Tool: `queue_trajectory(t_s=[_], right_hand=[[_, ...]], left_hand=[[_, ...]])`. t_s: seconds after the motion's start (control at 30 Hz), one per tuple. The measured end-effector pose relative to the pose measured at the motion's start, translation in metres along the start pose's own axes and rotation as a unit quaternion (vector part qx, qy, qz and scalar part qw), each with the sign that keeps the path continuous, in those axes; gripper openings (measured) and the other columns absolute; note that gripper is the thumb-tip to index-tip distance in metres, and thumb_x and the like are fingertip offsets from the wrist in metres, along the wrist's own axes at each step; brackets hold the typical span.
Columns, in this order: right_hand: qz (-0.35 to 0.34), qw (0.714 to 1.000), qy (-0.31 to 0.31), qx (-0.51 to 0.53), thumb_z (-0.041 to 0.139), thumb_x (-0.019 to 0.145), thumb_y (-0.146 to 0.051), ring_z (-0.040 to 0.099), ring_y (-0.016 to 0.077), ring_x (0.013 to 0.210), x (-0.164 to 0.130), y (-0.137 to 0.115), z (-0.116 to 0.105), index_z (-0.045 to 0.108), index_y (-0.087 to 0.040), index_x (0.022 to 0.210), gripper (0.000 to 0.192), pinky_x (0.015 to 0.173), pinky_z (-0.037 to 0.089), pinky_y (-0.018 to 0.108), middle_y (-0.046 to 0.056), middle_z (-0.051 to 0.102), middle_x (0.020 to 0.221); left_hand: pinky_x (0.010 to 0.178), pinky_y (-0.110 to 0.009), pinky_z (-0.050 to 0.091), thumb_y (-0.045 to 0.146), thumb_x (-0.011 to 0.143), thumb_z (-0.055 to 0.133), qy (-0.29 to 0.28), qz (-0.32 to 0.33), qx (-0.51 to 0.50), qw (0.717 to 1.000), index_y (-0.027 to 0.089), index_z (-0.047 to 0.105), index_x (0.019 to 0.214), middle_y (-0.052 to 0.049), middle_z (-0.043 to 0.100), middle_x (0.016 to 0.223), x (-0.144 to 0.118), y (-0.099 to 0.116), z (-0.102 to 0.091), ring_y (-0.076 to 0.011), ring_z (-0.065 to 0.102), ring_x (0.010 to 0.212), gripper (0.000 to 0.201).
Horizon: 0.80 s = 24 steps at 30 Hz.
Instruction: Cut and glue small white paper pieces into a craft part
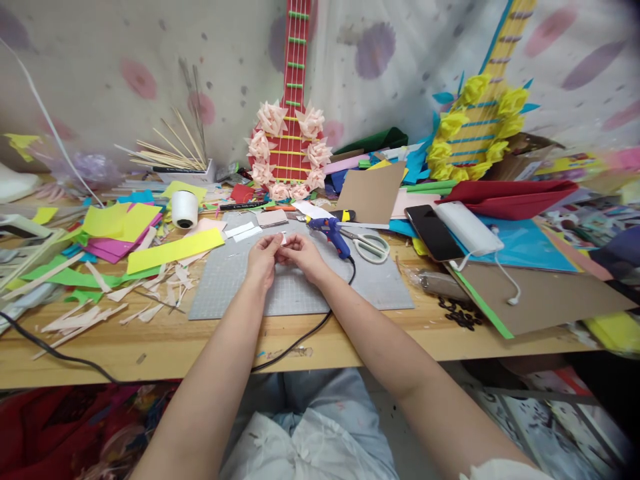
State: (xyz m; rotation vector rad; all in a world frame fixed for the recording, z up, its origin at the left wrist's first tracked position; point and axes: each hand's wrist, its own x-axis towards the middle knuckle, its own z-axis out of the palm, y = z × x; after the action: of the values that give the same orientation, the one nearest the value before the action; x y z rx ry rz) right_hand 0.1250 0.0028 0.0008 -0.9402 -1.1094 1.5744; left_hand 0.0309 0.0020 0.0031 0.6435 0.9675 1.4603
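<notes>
Pale pink paper [283, 239], a small folded scrap, sits pinched between the two hands above the grey mat [300, 293]. The left hand [263, 257] has its fingers curled in, thumb and forefinger closed on the scrap's left edge. The right hand [301, 255] meets it from the other side, fingertips also closed on the scrap, so the hands touch. How the scrap is folded is too small to tell.

Just beyond the right hand lies a blue glue gun [330, 233], its black cord [320, 323] running back over the mat and off the front edge of the wooden table [165, 343]. Scissors [370, 245] lie just right of the gun. A white spool [185, 209] stands to the left, near a yellow strip [175, 251] and a litter of pale offcuts [150, 287].

To the right lie a dark phone [433, 232] and a white power bank [467, 228], side by side, with brown card [540, 297] nearer. At the back, a red paper guitar [291, 120] ringed with pink flowers leans on the cloth wall, and a yellow guitar [480, 120] with yellow flowers leans further right.
</notes>
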Motion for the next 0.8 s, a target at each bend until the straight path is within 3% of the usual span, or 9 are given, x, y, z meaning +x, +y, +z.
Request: queue_trajectory(t_s=[0.1, 0.2, 0.33, 0.8], right_hand=[[0.005, 1.0, 0.015, -0.007, 0.07, 0.056, -0.024, 0.056, 0.0087, 0.05, 0.0013, -0.0008, -0.0036, 0.043, -0.019, 0.074, 0.032, 0.051, 0.046, 0.022, -0.005, 0.058, 0.055], [0.013, 1.0, 0.021, -0.013, 0.069, 0.056, -0.021, 0.055, 0.0084, 0.048, 0.002, -0.0013, -0.0074, 0.042, -0.019, 0.076, 0.033, 0.05, 0.046, 0.022, -0.007, 0.057, 0.052], [0.012, 1.0, 0.02, -0.021, 0.069, 0.056, -0.021, 0.055, 0.0078, 0.047, 0.0022, -0.0011, -0.0101, 0.042, -0.019, 0.076, 0.034, 0.048, 0.044, 0.02, -0.006, 0.057, 0.052], [-0.025, 0.997, 0.002, -0.074, 0.067, 0.057, -0.027, 0.051, 0.0067, 0.046, -0.0022, 0.0011, -0.0081, 0.042, -0.019, 0.076, 0.032, 0.046, 0.039, 0.019, -0.007, 0.055, 0.052]], left_hand=[[0.046, -0.022, 0.035, 0.045, 0.059, 0.066, -0.049, -0.022, 0.012, 0.998, 0.012, 0.06, 0.069, -0.002, 0.059, 0.056, -0.0017, 0.0039, -0.002, -0.009, 0.049, 0.046, 0.035], [0.054, -0.023, 0.04, 0.033, 0.06, 0.068, -0.072, -0.04, 0.01, 0.997, 0.012, 0.063, 0.074, -0.004, 0.063, 0.063, -0.0027, 0.0072, -0.0055, -0.0103, 0.054, 0.054, 0.026], [0.063, -0.025, 0.042, 0.021, 0.057, 0.07, -0.053, -0.05, 0.008, 0.997, 0.012, 0.065, 0.078, -0.005, 0.065, 0.071, -0.0026, 0.0073, -0.0086, -0.0103, 0.056, 0.061, 0.023], [0.062, -0.023, 0.043, 0.025, 0.047, 0.076, 0.032, -0.003, 0.009, 0.999, 0.011, 0.063, 0.066, -0.002, 0.063, 0.066, 0.0011, 0.0021, -0.01, -0.0088, 0.056, 0.059, 0.027]])
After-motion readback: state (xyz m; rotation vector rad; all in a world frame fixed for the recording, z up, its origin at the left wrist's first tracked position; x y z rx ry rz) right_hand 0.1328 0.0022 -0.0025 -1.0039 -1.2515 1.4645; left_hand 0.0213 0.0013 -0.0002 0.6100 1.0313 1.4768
